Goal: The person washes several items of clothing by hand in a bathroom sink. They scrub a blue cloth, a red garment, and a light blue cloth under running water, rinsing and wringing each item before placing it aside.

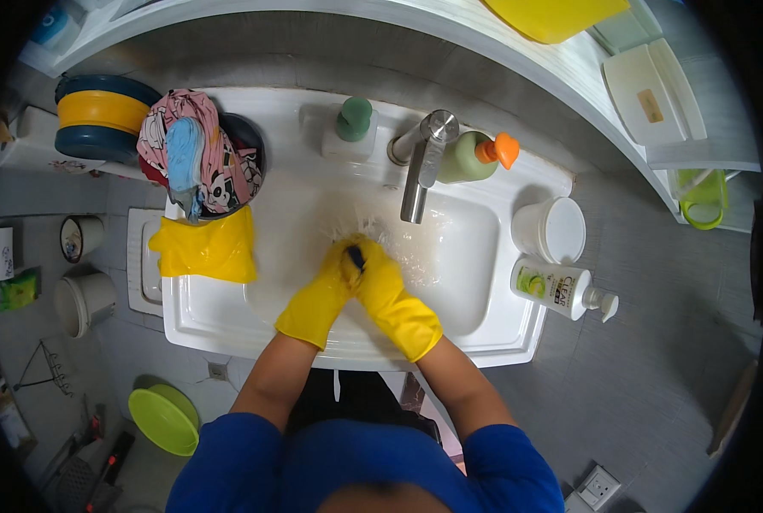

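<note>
Well, the small dark thing (pixel 356 259) is over the sink's basin, left of the tap's spout and between it and the front edge; only a bit of it shows, so its full shape and material cannot be told. It looks light, and being among splashing water (pixel 356 227) it is probably slippery; whether it is stiff or soft I cannot judge. A firm hold round its sides, clear of the exposed dark part, seems the surest. The left hand (pixel 323 286) and right hand (pixel 385 286), both in yellow gloves, are pressed together with fingers curled in about it; which fingertips pinch it is hidden. Wet gloves would likely need some squeeze.

Around them, the metal tap (pixel 421 175) rises from the sink's (pixel 373 351) back edge, between a green-topped dispenser (pixel 352 128) and a green bottle with an orange pump (pixel 467 160). A crumpled yellow piece (pixel 210 248) lies over the left edge, in front of a dark bowl (pixel 254 141) heaped with pink printed cloth (pixel 161 137) near the back left corner; a white tub (pixel 561 231) and a white pump bottle (pixel 548 285) are at the right edge
</note>
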Motion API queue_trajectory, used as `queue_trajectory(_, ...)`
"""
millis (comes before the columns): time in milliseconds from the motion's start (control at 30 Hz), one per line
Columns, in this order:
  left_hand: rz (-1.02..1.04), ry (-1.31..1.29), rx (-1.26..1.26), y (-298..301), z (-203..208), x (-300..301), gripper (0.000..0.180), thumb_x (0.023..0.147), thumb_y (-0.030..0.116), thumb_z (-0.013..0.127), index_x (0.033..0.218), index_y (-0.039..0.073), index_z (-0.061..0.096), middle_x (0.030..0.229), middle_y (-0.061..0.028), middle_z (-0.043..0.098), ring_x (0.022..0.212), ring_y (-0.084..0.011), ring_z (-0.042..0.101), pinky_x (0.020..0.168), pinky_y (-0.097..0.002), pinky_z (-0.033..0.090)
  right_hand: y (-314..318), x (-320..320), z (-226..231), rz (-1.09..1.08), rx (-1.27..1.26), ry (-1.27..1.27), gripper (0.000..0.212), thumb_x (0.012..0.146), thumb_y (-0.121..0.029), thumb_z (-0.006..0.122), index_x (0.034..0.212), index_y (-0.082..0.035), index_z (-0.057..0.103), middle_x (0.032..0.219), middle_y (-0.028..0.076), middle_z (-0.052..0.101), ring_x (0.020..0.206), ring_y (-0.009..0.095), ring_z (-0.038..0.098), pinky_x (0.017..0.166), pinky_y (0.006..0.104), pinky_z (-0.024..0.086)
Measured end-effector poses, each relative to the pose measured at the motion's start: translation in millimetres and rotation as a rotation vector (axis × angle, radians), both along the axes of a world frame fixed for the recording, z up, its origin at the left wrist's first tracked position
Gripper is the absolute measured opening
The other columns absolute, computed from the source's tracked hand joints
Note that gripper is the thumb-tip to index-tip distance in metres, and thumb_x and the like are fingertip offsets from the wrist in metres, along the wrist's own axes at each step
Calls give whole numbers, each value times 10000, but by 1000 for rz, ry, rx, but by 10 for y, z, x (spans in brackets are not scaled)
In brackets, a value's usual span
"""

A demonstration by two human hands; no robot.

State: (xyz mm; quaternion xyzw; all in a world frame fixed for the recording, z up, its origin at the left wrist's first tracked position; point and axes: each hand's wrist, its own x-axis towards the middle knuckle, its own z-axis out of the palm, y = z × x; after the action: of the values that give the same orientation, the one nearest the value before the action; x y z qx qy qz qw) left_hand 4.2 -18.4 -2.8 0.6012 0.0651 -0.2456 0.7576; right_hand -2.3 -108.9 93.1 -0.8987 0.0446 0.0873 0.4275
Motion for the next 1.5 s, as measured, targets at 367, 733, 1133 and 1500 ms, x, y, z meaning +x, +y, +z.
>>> queue_trajectory(367, -65, -225, 873, 497, 240, -35, 688, 784, 223, 712, 1402, 87, 444, 1428, -190, 463, 1319, -335, 439, 1078, -390, 375, -957, -83, -674, 289, -672, -370, 366, 803, -146, 652, 1160, -94, 593, 1008, 177, 645, 957, 388, 604, 817, 453, 494)
queue_trajectory(733, -252, -165, 320, 263, 570, 270, 314, 778, 91, 670, 1075, 9, 616, 1034, -181, 665, 942, -312, 648, 827, -369, 526, -984, 57, 922, 244, -40, -283, 545, 754, 146, 567, 1229, -115, 623, 1097, 132, 671, 1061, 271, 617, 855, 315, 522)
queue_trajectory(1133, 72, -252, 105, 45, 1245, 69, 405, 802, 42, 700, 1172, -7, 544, 1070, -152, 630, 907, -275, 652, 794, -349, 542, -378, -390, 313, -625, 1885, 545, 461, 999, -278, 528, 1392, -47, 460, 1282, 128, 594, 1068, 295, 628, 917, 354, 514)
queue_trajectory(1500, -296, -826, 820, 780, 1076, -114, 489, 899, 239, 551, 1330, 21, 481, 1330, -179, 525, 1228, -312, 504, 1068, -423, 365, -237, -267, 716, -643, 2029, 1067, 518, 942, -175, 636, 1373, 1, 409, 1260, 98, 580, 813, 195, 565, 683, 254, 526)
